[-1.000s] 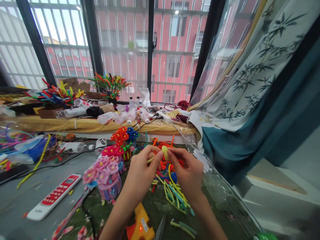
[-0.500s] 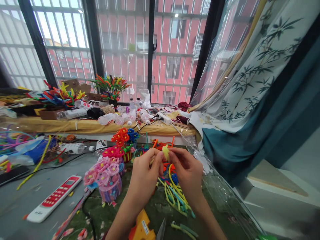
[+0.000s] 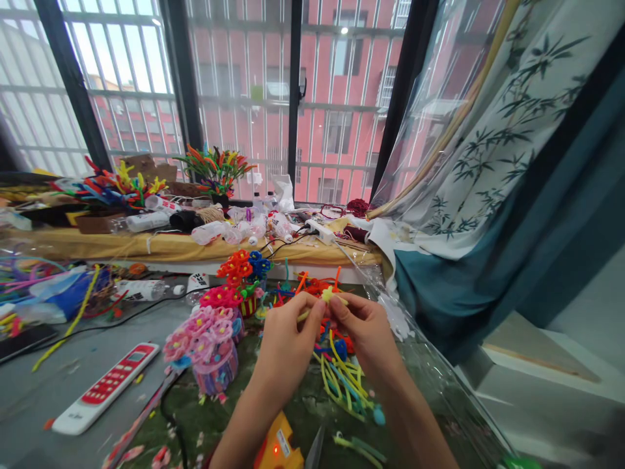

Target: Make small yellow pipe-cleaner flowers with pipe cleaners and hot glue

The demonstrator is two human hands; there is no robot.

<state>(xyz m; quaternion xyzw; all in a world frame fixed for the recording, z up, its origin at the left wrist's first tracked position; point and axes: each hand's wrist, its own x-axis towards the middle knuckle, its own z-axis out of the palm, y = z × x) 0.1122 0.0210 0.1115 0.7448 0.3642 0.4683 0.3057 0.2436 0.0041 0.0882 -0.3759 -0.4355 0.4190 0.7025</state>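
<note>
- Left hand [image 3: 288, 335] and right hand [image 3: 372, 331]: grip on both is thumb-to-finger, pinched on one small yellow fuzzy piece [image 3: 327, 295].
- Piece sits between the fingertips, held up above the counter [image 3: 43, 397], in front of the red and orange clutter. Details too small to read from here.
- Main risk: the hold is only fingertip-deep. Uneven pull from the two hands could twist it out of shape or pop it loose.
- If dropped, it would likely land near the yellow stems [image 3: 336, 384] below and be hard to pick out by colour.
- Yellow-orange tool [image 3: 280, 449], looks like a glue gun, red light lit, right by the left forearm. If hot, a careless elbow means a burn.
- Scissors blade [image 3: 315, 448] beside it points away from the body; reaching down without looking could mean a nick.
- Pink flower pot [image 3: 215, 371] near the left arm; a wide swing could tip it.
</note>
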